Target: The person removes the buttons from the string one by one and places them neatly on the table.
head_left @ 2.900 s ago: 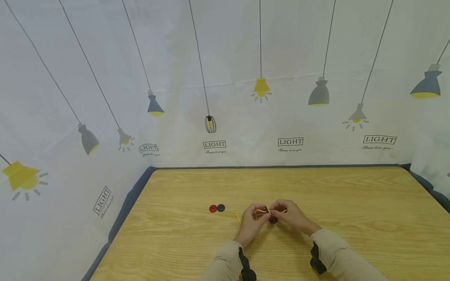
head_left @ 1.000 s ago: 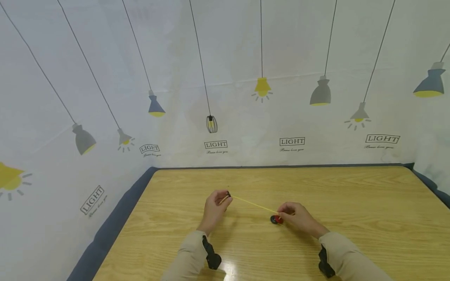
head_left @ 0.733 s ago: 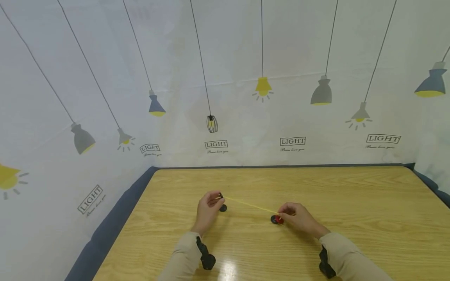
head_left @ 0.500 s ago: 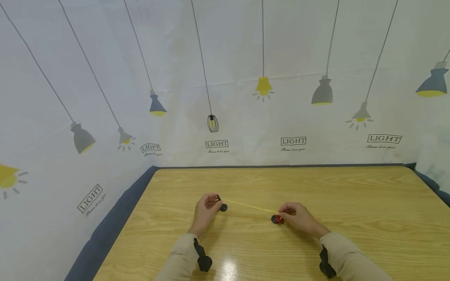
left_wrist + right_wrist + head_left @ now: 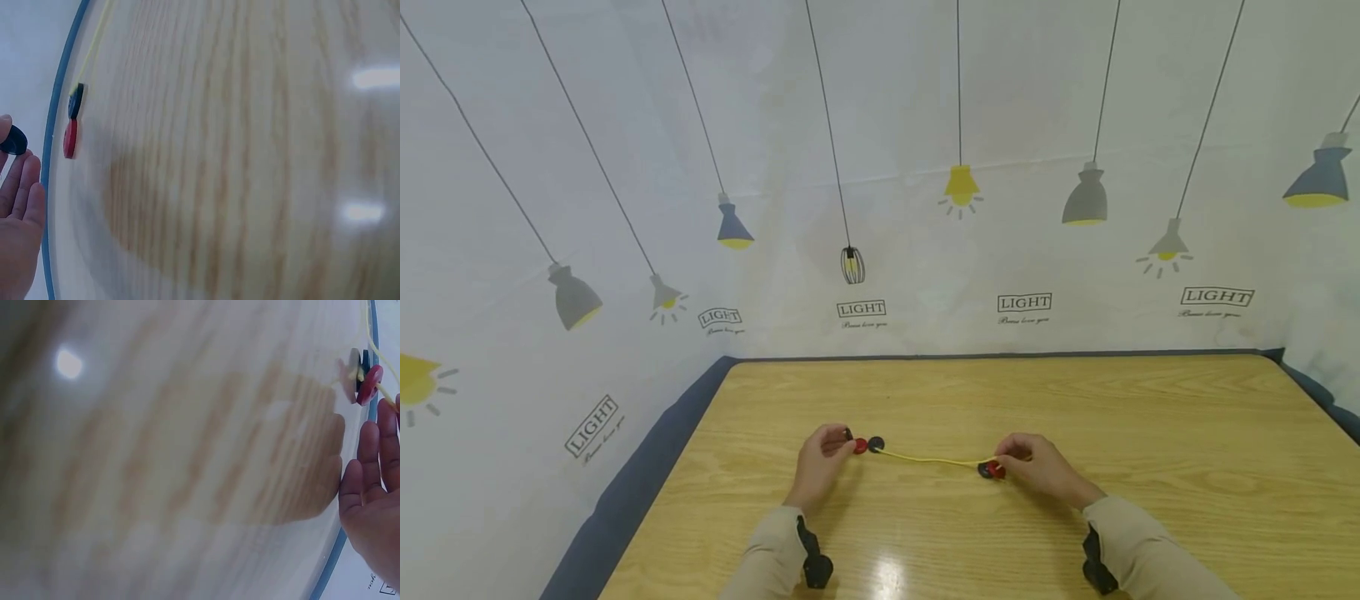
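My left hand (image 5: 818, 465) pinches a black button (image 5: 14, 142) between thumb and fingertips. Just beside it, a red button (image 5: 861, 447) and a dark button (image 5: 876, 443) lie side by side on the table. A thin yellow string (image 5: 932, 460) sags from the dark button across to my right hand (image 5: 1039, 468), whose thumb and finger pinch it. Under those fingertips are a second red button (image 5: 370, 385), with the string passing through it, and another dark button (image 5: 984, 470) against it. The fingers hide part of the string there.
Wood-grain table (image 5: 1135, 417) with a blue edging lies under both hands. White sheeting (image 5: 917, 250) printed with lamps stands behind and at the sides. Black wrist straps (image 5: 817, 571) sit at both sleeve cuffs.
My left hand has moved left and down with the black button, first stretching the string, which now hangs slack by the dark button. The red button at left has come into view. The right hand stays put.
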Motion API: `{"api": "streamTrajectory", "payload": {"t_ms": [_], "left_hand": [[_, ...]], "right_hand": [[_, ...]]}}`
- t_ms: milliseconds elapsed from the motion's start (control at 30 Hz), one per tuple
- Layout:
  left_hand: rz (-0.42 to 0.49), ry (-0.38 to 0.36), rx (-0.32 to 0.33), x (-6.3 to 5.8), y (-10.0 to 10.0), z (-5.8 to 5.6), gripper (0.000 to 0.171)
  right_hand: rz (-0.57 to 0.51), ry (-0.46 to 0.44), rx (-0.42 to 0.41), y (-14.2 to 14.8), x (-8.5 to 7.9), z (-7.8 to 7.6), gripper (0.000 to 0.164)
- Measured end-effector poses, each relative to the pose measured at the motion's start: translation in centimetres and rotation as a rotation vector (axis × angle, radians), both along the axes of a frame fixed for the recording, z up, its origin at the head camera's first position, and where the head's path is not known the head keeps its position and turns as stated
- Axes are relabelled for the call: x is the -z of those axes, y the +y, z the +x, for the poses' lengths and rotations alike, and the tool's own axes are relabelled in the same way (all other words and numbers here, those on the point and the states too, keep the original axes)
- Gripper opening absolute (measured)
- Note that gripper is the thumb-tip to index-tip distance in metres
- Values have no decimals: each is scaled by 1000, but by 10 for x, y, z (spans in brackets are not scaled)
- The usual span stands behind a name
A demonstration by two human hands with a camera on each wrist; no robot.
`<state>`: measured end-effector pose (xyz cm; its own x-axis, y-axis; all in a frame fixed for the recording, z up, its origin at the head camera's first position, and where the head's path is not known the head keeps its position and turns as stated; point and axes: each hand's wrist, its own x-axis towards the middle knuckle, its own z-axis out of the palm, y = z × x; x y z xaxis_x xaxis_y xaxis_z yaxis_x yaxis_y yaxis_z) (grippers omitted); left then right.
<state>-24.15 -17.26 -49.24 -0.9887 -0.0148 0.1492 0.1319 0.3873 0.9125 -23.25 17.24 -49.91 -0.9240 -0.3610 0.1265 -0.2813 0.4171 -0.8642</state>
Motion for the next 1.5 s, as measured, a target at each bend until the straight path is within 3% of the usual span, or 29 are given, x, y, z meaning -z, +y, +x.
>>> {"api": "streamTrajectory", "payload": {"t_ms": [533, 967, 1500], "left_hand": [[-146, -15, -74, 8, -15, -7, 26], [-270, -15, -46, 8, -14, -13, 26], [-170, -57, -66, 10, -12, -14, 29]], "right_hand": [[14, -57, -23, 4, 0, -3, 10], [30, -102, -34, 5, -6, -5, 11], [44, -98, -52, 6, -6, -6, 10]]}}
